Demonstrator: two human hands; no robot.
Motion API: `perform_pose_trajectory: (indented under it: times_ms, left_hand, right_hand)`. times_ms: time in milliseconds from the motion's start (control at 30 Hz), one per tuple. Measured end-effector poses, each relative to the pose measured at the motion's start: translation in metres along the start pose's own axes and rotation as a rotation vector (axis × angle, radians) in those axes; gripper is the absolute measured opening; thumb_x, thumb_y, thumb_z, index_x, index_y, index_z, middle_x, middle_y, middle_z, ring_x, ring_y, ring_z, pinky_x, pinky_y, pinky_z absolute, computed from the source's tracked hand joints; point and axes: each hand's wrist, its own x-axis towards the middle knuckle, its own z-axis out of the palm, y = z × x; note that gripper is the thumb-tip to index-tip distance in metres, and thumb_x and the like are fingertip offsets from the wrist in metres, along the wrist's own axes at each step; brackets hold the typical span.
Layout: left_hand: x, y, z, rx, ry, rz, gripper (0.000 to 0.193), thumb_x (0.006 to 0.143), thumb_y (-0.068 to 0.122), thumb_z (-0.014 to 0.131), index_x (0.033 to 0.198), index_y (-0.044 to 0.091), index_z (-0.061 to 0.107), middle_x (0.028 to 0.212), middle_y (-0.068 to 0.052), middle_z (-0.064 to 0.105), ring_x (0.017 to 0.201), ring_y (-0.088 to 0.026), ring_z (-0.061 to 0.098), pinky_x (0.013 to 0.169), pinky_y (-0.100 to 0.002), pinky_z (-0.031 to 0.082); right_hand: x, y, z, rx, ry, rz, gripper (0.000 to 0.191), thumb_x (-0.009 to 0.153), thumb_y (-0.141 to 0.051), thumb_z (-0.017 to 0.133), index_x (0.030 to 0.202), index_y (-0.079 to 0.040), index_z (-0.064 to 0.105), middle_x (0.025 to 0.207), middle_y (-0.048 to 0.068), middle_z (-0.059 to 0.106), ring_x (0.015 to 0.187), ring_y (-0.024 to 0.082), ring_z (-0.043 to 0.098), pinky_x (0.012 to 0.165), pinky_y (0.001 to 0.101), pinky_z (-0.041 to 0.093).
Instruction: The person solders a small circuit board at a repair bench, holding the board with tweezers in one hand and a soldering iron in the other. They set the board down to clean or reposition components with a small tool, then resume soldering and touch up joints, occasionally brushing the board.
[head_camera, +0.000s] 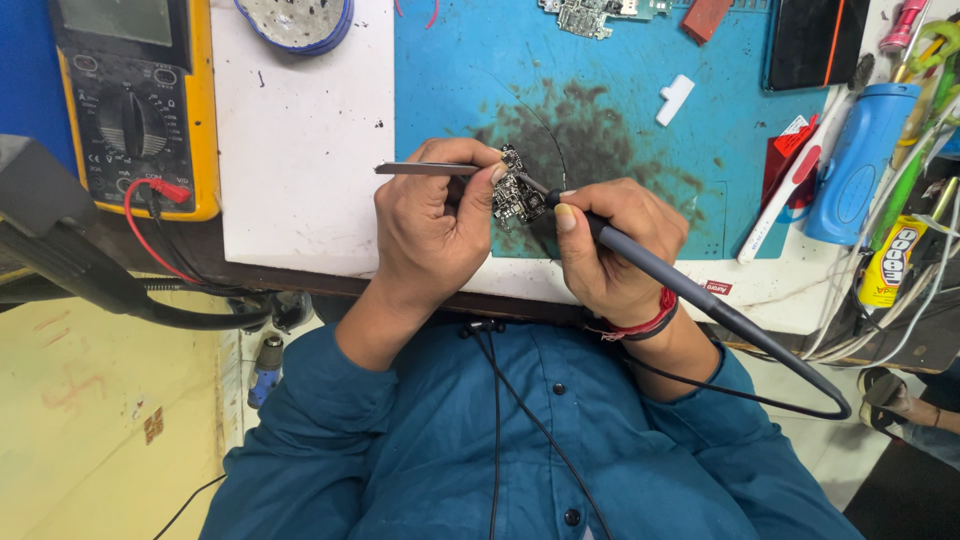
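My left hand (435, 225) pinches metal tweezers (420, 169) whose tips reach a small dark circuit board (518, 195). The fingers of that hand also steady the board over the stained part of a blue work mat (620, 60). My right hand (615, 245) grips a grey soldering iron (700, 295) like a pen, its tip touching the board's right edge. The iron's black cable loops off to the lower right. A red thread band sits on my right wrist.
A yellow multimeter (135, 100) with red lead lies far left beside a white sheet (300, 150). A second circuit board (590, 15), a white plastic piece (675, 98), a toothbrush (790, 190), a blue bottle (860, 160) and a yellow glue tube (890, 262) crowd the right.
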Motion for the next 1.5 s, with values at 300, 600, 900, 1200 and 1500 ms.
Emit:
perform_pose_trajectory:
  times_ms: [300, 600, 900, 1200, 1500]
  left_hand:
    - [-0.0005, -0.0010, 0.0009, -0.005, 0.004, 0.001, 0.006, 0.104, 0.001, 0.071, 0.108, 0.001, 0.067, 0.098, -0.007, 0.071, 0.072, -0.008, 0.066, 0.061, -0.023, 0.050]
    - [-0.0007, -0.0012, 0.0002, 0.005, 0.000, -0.005, 0.006, 0.103, 0.002, 0.071, 0.107, 0.001, 0.067, 0.097, -0.007, 0.071, 0.070, -0.007, 0.066, 0.059, -0.023, 0.050]
    - [-0.0007, -0.0017, 0.0001, 0.011, -0.004, -0.006, 0.006, 0.103, 0.002, 0.071, 0.106, 0.001, 0.066, 0.097, -0.008, 0.071, 0.071, -0.008, 0.067, 0.060, -0.023, 0.051]
    - [-0.0009, -0.0009, 0.0006, 0.002, 0.004, 0.004, 0.006, 0.104, 0.002, 0.071, 0.108, 0.001, 0.066, 0.098, -0.007, 0.071, 0.073, -0.009, 0.067, 0.062, -0.024, 0.051]
    - [-0.0001, 0.0007, -0.0006, 0.020, -0.002, -0.010, 0.006, 0.103, 0.002, 0.071, 0.107, 0.001, 0.067, 0.097, -0.007, 0.071, 0.071, -0.009, 0.067, 0.061, -0.024, 0.051]
  right_hand:
    - [-0.0001, -0.0003, 0.0001, -0.003, -0.006, 0.006, 0.009, 0.102, -0.005, 0.073, 0.103, -0.002, 0.064, 0.087, 0.011, 0.069, 0.073, 0.023, 0.066, 0.061, 0.0309, 0.048]
    - [0.0002, -0.0003, 0.0001, -0.010, -0.005, 0.016, 0.009, 0.101, -0.004, 0.073, 0.101, -0.003, 0.064, 0.084, 0.010, 0.067, 0.070, 0.023, 0.064, 0.059, 0.0309, 0.047]
    - [0.0001, -0.0001, 0.0005, 0.003, 0.000, -0.006, 0.010, 0.101, -0.004, 0.073, 0.102, -0.002, 0.063, 0.086, 0.011, 0.069, 0.071, 0.023, 0.065, 0.059, 0.0308, 0.048]
    - [0.0005, 0.0005, 0.0004, 0.004, -0.004, -0.013, 0.010, 0.101, -0.003, 0.072, 0.103, -0.002, 0.063, 0.087, 0.011, 0.069, 0.072, 0.023, 0.066, 0.060, 0.0310, 0.048]
    - [0.0003, -0.0005, 0.0002, -0.004, 0.010, -0.003, 0.010, 0.102, -0.003, 0.073, 0.104, -0.002, 0.063, 0.087, 0.011, 0.068, 0.072, 0.023, 0.065, 0.060, 0.0306, 0.047]
